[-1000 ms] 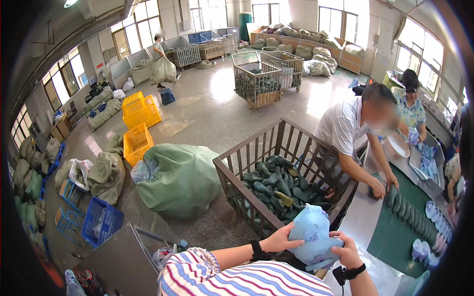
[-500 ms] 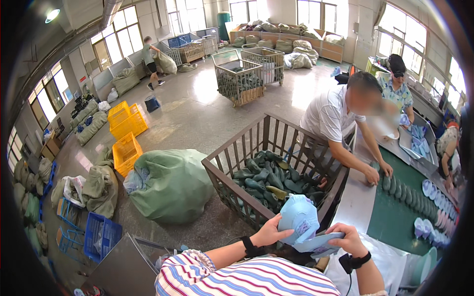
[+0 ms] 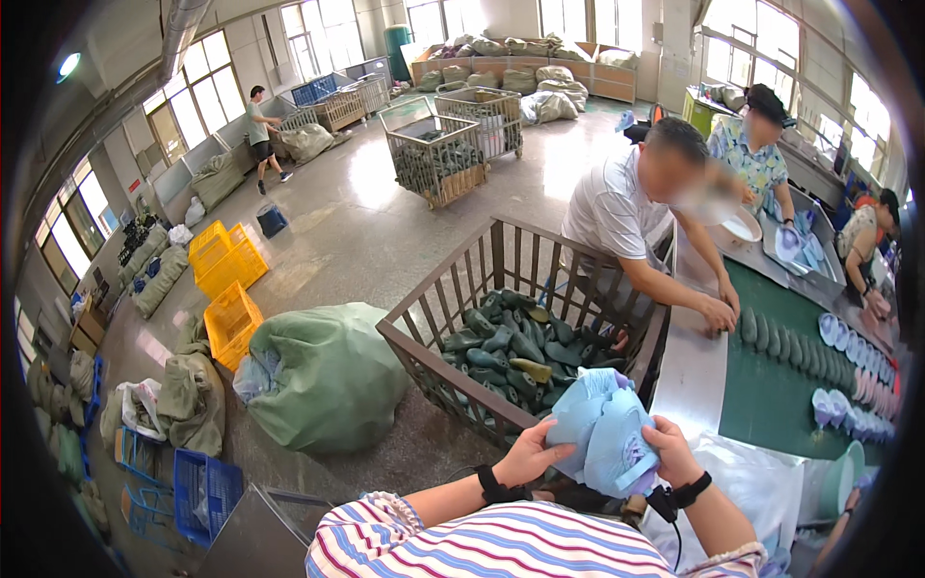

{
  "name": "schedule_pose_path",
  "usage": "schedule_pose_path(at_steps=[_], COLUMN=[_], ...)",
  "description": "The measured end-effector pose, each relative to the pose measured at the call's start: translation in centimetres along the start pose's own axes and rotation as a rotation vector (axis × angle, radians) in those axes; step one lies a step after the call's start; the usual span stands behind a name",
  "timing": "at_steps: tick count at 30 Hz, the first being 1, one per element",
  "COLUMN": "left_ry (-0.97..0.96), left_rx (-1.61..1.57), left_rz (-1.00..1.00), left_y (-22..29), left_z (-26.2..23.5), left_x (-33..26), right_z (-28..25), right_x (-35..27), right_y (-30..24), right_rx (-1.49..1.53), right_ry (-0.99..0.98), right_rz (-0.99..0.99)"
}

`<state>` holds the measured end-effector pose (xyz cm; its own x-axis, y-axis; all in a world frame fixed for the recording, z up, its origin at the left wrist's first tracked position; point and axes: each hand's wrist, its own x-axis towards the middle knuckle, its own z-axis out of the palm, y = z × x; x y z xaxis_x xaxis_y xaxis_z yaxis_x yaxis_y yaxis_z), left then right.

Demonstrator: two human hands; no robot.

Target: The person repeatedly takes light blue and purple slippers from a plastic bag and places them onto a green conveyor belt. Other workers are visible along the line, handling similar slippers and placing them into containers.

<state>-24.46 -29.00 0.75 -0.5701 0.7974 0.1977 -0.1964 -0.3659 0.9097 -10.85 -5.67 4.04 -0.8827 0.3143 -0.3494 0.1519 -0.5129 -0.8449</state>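
Between my two hands is a nested bundle of light-blue fabric shoe uppers (image 3: 599, 429) with lilac patches, held up just beyond my striped top. My left hand (image 3: 525, 455) is closed on the bundle's left edge, its thumb on the near side. Gripping the opposite edge is my right hand (image 3: 676, 455), thumb in front; its other fingers are partly hidden. Past the bundle stands a brown slatted cart (image 3: 453, 380) filled with dark green shoe lasts (image 3: 503, 337), a few of them yellowish.
To the right runs a green conveyor belt (image 3: 761, 395) with a metal edge, bearing rows of lasts and blue and pink shoe parts. A co-worker in a white shirt (image 3: 612, 207) leans over it. A large green sack (image 3: 332, 376) and yellow crates (image 3: 231, 323) stand left.
My right hand has brought its separate light-blue piece up against the bundle, and both hands now hold the bundle's sides. The white-shirted co-worker's hands remain at the belt's edge.
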Motion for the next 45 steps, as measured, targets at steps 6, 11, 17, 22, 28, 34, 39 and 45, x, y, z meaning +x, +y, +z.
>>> schedule_pose_path(at_steps=[6, 11, 17, 22, 28, 34, 39, 45], left_ry=[0.169, 0.077, 0.123, -0.078, -0.219, -0.318, -0.39, -0.684], left_rx=[0.077, 0.159, -0.064, -0.487, -0.629, -0.512, -0.522, -0.386], left_rz=[-0.028, 0.133, 0.061, -0.067, -0.37, -0.453, -0.52, -0.484], left_y=[0.0, -1.7, 1.2, -2.9, -7.8, -12.4, -15.2, -17.0], left_z=[0.9, 2.9, 4.7, 6.9, 13.3, 15.9, 18.1, 24.5], left_x=[1.7, 4.5, 13.3, 18.4, 21.5, 24.0, 25.3, 22.2], right_z=[-0.6, -0.7, -4.9, -10.4, -16.2, -16.8, -18.0, -19.1], right_x=[-0.8, -2.5, -4.0, -7.7, -12.6, -14.9, -17.3, -17.4], right_y=[0.4, -1.9, -4.8, -7.0, -4.6, -4.0, -3.5, -3.2], right_rx=[-0.094, -0.305, -0.472, 0.212, 0.405, 0.377, 0.264, -0.487], right_ry=[-0.004, -0.048, 0.218, 0.382, 0.609, 0.748, 0.733, 0.711], right_rz=[-0.018, -0.082, -0.489, -0.528, -0.554, -0.59, -0.542, -0.521])
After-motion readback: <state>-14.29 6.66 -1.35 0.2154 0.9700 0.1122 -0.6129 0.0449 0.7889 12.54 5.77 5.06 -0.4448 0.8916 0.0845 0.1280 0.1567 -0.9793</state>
